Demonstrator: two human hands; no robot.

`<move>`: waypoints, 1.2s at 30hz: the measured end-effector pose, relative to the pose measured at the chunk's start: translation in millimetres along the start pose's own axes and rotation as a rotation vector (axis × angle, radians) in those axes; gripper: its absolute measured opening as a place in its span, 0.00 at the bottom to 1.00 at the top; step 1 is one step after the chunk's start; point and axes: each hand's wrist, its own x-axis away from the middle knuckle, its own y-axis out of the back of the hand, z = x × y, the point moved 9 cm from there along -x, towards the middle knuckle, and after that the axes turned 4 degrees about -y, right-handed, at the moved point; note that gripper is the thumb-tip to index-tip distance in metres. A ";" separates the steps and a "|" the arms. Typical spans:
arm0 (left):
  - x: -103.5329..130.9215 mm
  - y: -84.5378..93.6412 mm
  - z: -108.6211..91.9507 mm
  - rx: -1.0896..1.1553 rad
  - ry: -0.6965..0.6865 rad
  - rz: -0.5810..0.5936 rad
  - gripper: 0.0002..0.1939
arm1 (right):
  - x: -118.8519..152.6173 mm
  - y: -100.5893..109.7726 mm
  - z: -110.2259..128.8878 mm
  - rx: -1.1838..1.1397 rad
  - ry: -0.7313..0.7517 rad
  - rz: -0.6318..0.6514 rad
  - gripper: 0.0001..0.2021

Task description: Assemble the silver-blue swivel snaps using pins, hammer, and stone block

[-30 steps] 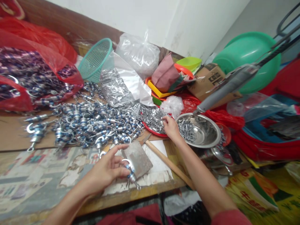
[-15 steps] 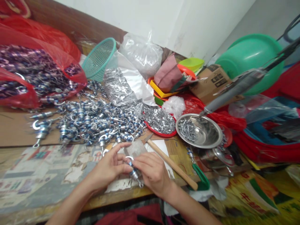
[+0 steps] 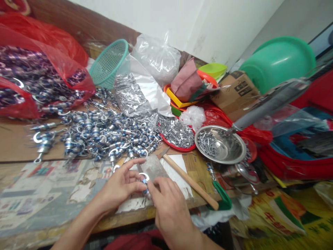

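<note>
The left hand (image 3: 118, 189) holds a blue-and-silver hook piece (image 3: 145, 182) above the near edge of the desk (image 3: 117, 218); its grip is partly closed, thumb and fingers on the piece, with the curved hook showing between the hands; the right hand (image 3: 173, 208) meets the piece from the other side, fingers bent and thumb close to it; its grip is mostly hidden, so whether it pinches anything cannot be told.

Just beyond the hands lies a flat metal block (image 3: 155, 166); a hammer (image 3: 191, 182) lies slantwise beside it, its wooden handle reaching the near edge; farther back a heap of similar hook pieces (image 3: 99, 133) spreads to the left; a red plate (image 3: 179, 149) holds small metal clips (image 3: 178, 133); right of it stands a steel bowl (image 3: 231, 151) with thin metal pins (image 3: 208, 144) inside.
</note>
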 end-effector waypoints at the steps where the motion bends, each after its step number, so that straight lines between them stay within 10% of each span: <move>1: 0.0 -0.4 0.0 0.008 -0.002 0.005 0.33 | -3.4 -1.9 -4.2 -0.042 -0.016 0.044 0.14; 11: -1.2 -2.5 3.0 0.046 -0.011 0.043 0.34 | -25.5 -10.1 -9.9 -0.178 0.083 0.252 0.16; 17: -1.6 -0.7 4.0 0.040 -0.005 0.028 0.34 | -28.1 -6.1 -35.2 -0.481 -0.098 0.156 0.07; 23: -1.3 -2.3 2.6 0.029 0.010 0.031 0.36 | -42.6 -21.1 -40.8 -0.611 -0.216 0.348 0.04; 31: -0.3 -1.8 4.0 0.056 0.001 0.044 0.36 | -46.9 -18.8 -31.5 -0.539 -0.139 0.209 0.05; 36: -0.1 -0.8 4.6 0.044 0.005 0.019 0.34 | -32.3 -1.6 -84.8 -0.566 -0.315 -0.053 0.06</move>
